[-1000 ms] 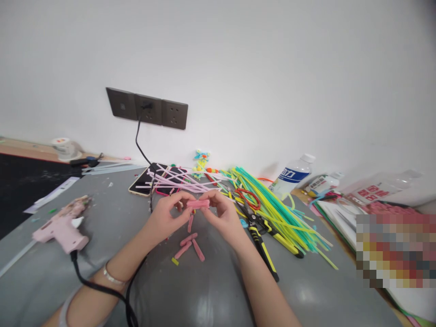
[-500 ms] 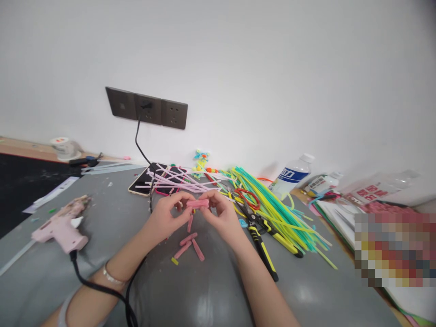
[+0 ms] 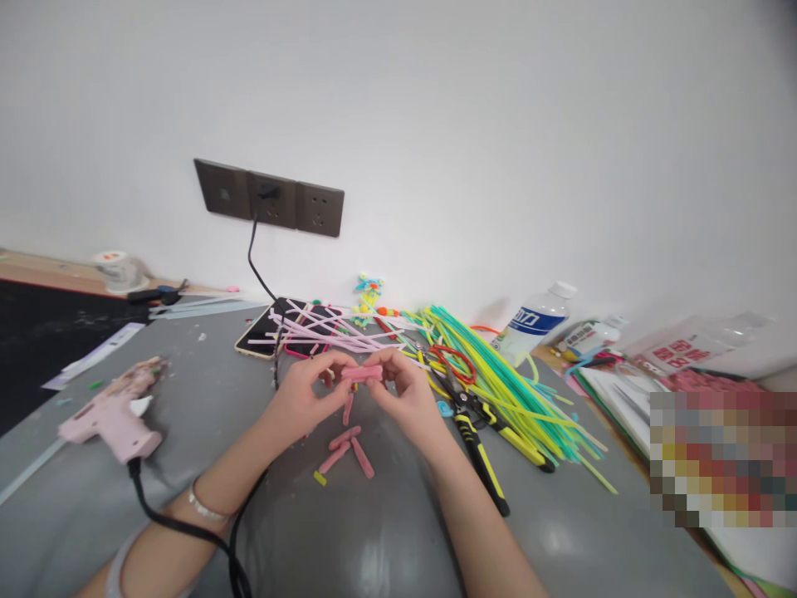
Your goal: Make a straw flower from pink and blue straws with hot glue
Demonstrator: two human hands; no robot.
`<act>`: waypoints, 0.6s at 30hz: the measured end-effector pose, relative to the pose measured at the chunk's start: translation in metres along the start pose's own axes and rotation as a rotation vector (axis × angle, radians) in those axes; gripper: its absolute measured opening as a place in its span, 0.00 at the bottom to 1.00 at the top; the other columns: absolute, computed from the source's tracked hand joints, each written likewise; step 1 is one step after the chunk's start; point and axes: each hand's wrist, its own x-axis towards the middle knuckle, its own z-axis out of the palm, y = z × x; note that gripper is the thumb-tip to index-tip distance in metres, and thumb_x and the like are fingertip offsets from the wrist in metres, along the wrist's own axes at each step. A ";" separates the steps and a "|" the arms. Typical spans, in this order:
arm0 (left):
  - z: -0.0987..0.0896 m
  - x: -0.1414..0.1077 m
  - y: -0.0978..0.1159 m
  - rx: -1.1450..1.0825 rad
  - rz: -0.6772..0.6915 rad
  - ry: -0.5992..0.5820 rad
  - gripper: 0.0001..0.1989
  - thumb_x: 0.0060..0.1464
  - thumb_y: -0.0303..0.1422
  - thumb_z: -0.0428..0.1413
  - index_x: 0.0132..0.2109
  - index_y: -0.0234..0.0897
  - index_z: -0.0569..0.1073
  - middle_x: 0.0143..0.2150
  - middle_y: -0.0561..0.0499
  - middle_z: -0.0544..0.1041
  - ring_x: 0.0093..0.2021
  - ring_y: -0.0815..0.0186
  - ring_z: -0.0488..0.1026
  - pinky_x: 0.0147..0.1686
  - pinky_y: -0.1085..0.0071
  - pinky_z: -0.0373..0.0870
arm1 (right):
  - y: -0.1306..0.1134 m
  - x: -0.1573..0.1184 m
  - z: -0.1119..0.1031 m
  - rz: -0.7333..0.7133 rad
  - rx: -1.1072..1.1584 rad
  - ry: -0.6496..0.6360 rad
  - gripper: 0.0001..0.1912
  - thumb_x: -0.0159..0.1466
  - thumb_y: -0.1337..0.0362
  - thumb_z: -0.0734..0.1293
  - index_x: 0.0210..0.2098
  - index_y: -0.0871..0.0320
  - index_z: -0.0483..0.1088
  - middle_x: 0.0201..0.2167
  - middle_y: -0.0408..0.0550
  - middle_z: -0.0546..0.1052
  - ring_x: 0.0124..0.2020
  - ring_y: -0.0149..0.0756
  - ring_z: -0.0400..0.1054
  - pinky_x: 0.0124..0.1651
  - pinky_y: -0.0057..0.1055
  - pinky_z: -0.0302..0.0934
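Between my two hands is a small bundle of short pink fuzzy pieces (image 3: 362,374), which look like cut pipe cleaners. My left hand (image 3: 313,390) pinches its left end between thumb and fingers, and my right hand (image 3: 402,389) pinches the right end. Below the hands, several loose pink pieces (image 3: 362,458) lie on the grey table, beside a tiny yellow-green piece (image 3: 320,478). How many pieces the bundle has is hard to make out.
A pink hot glue gun (image 3: 112,419) with a black cord lies left. Yellow-black pliers (image 3: 476,448) and long green and yellow pipe cleaners (image 3: 510,382) lie right. Behind are lilac strips (image 3: 336,330) over phones (image 3: 261,332). A bottle (image 3: 535,320) stands by the wall.
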 end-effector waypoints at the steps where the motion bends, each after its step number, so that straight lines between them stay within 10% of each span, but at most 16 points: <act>1: 0.000 0.000 0.000 -0.001 0.002 0.000 0.08 0.55 0.28 0.52 0.39 0.37 0.76 0.31 0.54 0.79 0.28 0.71 0.72 0.22 0.80 0.64 | 0.000 0.000 0.000 0.005 0.002 0.000 0.05 0.58 0.68 0.65 0.35 0.56 0.69 0.29 0.42 0.69 0.28 0.30 0.60 0.29 0.27 0.55; 18: 0.000 0.001 -0.003 -0.039 -0.004 -0.017 0.08 0.55 0.28 0.53 0.40 0.37 0.76 0.32 0.53 0.80 0.30 0.69 0.75 0.31 0.77 0.70 | -0.001 0.000 0.001 0.035 0.016 -0.006 0.05 0.57 0.67 0.65 0.35 0.56 0.67 0.29 0.42 0.68 0.28 0.30 0.59 0.29 0.27 0.55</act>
